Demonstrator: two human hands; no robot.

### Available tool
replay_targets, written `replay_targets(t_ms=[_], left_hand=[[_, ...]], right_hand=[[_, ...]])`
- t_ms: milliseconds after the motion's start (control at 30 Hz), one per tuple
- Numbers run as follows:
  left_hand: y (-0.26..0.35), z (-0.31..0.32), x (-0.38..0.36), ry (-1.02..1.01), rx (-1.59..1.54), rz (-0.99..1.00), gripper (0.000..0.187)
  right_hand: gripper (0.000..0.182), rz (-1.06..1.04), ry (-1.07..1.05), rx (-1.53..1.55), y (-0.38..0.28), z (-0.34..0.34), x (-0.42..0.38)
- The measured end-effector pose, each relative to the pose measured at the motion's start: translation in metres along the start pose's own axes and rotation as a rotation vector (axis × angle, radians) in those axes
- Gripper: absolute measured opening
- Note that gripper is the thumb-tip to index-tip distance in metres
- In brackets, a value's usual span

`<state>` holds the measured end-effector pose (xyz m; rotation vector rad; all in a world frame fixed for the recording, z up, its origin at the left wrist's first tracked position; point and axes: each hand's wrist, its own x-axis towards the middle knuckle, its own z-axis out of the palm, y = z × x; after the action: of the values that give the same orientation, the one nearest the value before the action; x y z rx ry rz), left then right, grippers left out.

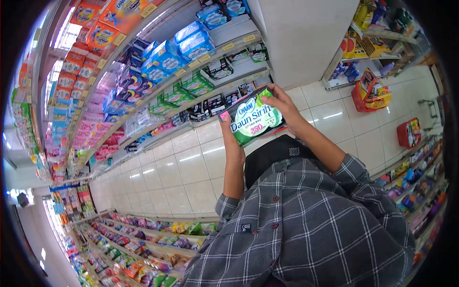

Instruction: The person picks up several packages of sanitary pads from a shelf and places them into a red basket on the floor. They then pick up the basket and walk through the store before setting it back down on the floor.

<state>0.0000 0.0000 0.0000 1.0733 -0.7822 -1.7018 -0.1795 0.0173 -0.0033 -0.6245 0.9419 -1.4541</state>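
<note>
A black, green and white pack of Charm Daun Sirih sanitary pads (251, 125) is held up in front of my chest, its printed front facing me. My left hand (232, 138) grips its left end, with the thumb on the front face. Around the right end is my right hand (289, 110), its thumb pressed on the front near the upper right corner. Most of the fingers of both hands are hidden behind the pack. Just beyond it, a shelf carries dark packs (210, 105) and green packs (197, 84).
Blue packs (167, 58) and orange packs (103, 39) fill upper shelves on the left. A white pillar (294, 43) stands ahead. Red baskets (357, 98) sit on the tiled floor (179, 179) at right. Another stocked shelf (158, 239) runs along the lower left.
</note>
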Motion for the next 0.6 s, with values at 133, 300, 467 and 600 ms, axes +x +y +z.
replay_targets(t_ms=[133,300,467,600], left_hand=[[-0.004,0.029,0.005,0.079,-0.011,0.073,0.054],[-0.018,0.048,-0.011,-0.054,0.094,0.117,0.059],[-0.029,0.035,-0.032,0.111,0.062,0.007,0.06],[-0.033,-0.001,-0.054,0.323,0.504,0.163,0.069]], right_hand=[[0.028,0.054,-0.052,0.092,-0.03,-0.015,0.013],[0.027,0.146,-0.1,0.065,-0.048,-0.046,0.022],[0.043,0.198,-0.289,-0.378,-0.024,-0.065,0.033],[0.089,-0.559,-0.52,-0.928,0.002,-0.059,0.021]])
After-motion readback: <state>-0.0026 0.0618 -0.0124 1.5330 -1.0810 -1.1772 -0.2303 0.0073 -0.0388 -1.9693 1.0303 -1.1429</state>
